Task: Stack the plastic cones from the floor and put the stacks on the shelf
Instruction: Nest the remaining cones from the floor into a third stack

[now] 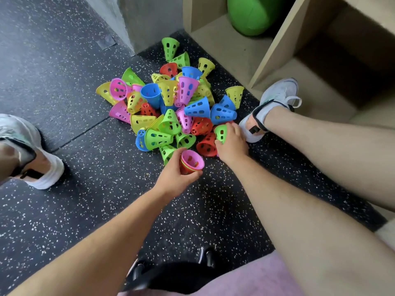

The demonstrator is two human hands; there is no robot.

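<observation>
A heap of perforated plastic cones (168, 99) in green, yellow, pink, blue and red lies on the dark speckled floor. My left hand (175, 174) grips a short stack of cones (191, 162), mouth up, with a pink one on top and red and green rims beneath it. My right hand (232, 142) reaches into the near right edge of the heap, its fingers curled round a green cone (221, 133). A red cone (206, 145) lies just left of that hand. The wooden shelf (233, 45) stands at the top right, behind the heap.
A green ball (252, 16) fills the shelf's left compartment. My left shoe (27, 150) is far left, my right shoe (271, 107) beside the shelf's corner divider. A grey concrete pillar (136, 20) rises behind the heap. Bare floor lies to the left.
</observation>
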